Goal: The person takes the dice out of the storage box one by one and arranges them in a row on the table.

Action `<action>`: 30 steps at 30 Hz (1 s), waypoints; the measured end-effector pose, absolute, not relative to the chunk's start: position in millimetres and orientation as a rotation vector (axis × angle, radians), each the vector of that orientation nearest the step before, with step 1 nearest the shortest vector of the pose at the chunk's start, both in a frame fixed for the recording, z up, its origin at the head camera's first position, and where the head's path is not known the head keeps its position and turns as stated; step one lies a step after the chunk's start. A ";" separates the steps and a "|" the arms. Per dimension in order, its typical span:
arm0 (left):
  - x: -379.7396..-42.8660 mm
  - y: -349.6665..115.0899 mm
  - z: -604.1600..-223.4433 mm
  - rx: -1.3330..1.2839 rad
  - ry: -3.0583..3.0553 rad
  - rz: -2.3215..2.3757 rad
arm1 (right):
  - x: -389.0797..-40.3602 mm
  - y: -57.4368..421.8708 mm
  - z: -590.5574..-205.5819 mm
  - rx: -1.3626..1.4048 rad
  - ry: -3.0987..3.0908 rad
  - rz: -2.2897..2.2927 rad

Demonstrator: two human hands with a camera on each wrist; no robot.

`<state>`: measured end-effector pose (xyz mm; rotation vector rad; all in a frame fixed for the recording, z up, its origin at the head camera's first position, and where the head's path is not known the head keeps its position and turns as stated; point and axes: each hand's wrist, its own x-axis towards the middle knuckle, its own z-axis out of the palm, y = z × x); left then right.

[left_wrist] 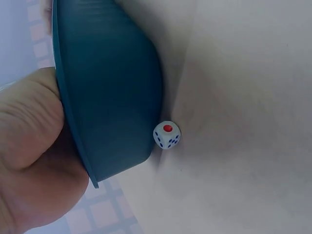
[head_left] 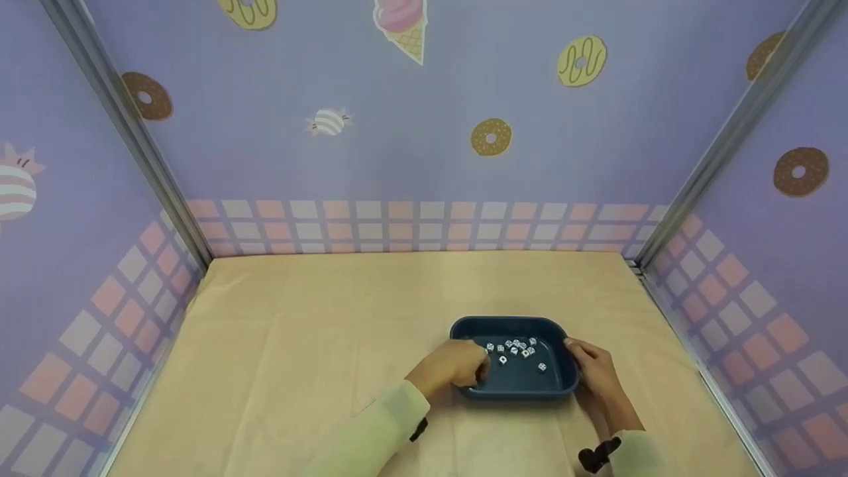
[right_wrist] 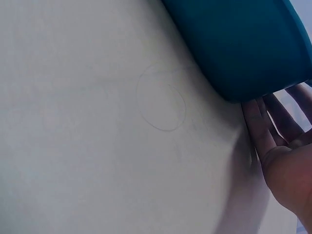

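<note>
A dark blue plastic tray [head_left: 523, 395] with rounded corners sits on the cloth, with several white dice [head_left: 514, 351] scattered inside, mostly toward its back. My left hand [head_left: 457, 364] reaches over the tray's left rim, fingers bent down inside among the dice; its fingertips are hidden, so I cannot tell whether they pinch a die. On the right, my right hand [head_left: 596, 371] holds the tray, thumb at the rim and fingers [right_wrist: 256, 126] against the outer wall. One more die [left_wrist: 167, 135], red dot up, lies outside against the tray's base in the left wrist view.
A pale yellow cloth [head_left: 318, 344] covers the table. Purple walls [head_left: 411, 159] with sweets and tile patterns enclose its back and sides, with grey metal posts [head_left: 165, 185] at the corners. Dark wrist straps [head_left: 599, 455] show at both sleeves.
</note>
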<state>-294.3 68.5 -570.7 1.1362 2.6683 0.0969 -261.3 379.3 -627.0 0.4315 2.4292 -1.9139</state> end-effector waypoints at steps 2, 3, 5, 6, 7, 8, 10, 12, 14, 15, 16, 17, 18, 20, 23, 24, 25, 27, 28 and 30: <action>-293.3 70.6 -572.1 1.113 2.679 0.089 | -260.9 380.3 -627.6 0.436 2.428 -1.915; -292.9 71.6 -572.6 1.100 2.683 0.083 | -260.9 380.6 -627.7 0.440 2.428 -1.918; -292.2 72.9 -573.4 1.075 2.694 0.067 | -261.3 381.0 -627.6 0.441 2.424 -1.930; -291.8 73.4 -573.5 1.064 2.702 0.061 | -261.5 381.0 -627.5 0.438 2.425 -1.930; -291.4 73.9 -573.7 1.058 2.709 0.052 | -261.5 380.8 -627.2 0.436 2.425 -1.930; -291.2 74.2 -573.8 1.055 2.715 0.040 | -261.6 380.5 -627.1 0.437 2.426 -1.928; -290.7 74.5 -573.6 1.053 2.724 0.024 | -261.7 380.0 -627.1 0.440 2.422 -1.930; -290.6 74.0 -573.3 1.062 2.725 0.019 | -261.6 379.6 -627.4 0.445 2.426 -1.916; -291.2 72.9 -572.9 1.084 2.713 0.038 | -261.7 379.8 -627.8 0.457 2.421 -1.917; -291.9 72.1 -572.7 1.098 2.709 0.060 | -261.8 380.0 -628.0 0.463 2.416 -1.918; -292.2 70.6 -572.3 1.110 2.707 0.091 | -261.9 379.9 -628.2 0.464 2.415 -1.919; -292.8 69.1 -572.7 1.125 2.707 0.127 | -262.0 379.8 -628.4 0.468 2.414 -1.921; -293.0 67.6 -573.0 1.144 2.709 0.176 | -262.0 379.8 -628.7 0.467 2.415 -1.926; -292.7 64.8 -574.0 1.175 2.717 0.294 | -261.6 379.0 -629.0 0.470 2.418 -1.935; -287.6 58.6 -570.8 1.232 2.722 0.509 | -260.2 376.7 -629.5 0.475 2.418 -1.975; -285.3 55.8 -568.1 1.249 2.719 0.588 | -259.8 376.3 -629.8 0.478 2.416 -1.987; -282.8 52.6 -564.6 1.262 2.715 0.660 | -259.5 375.7 -629.7 0.483 2.410 -2.003; -278.2 43.8 -556.0 1.266 2.714 0.776 | -259.1 375.0 -629.9 0.494 2.404 -2.026; -276.6 38.8 -552.1 1.256 2.719 0.824 | -259.3 374.9 -629.7 0.499 2.403 -2.031; -274.6 26.7 -546.6 1.202 2.733 0.901 | -259.4 374.5 -629.3 0.506 2.395 -2.043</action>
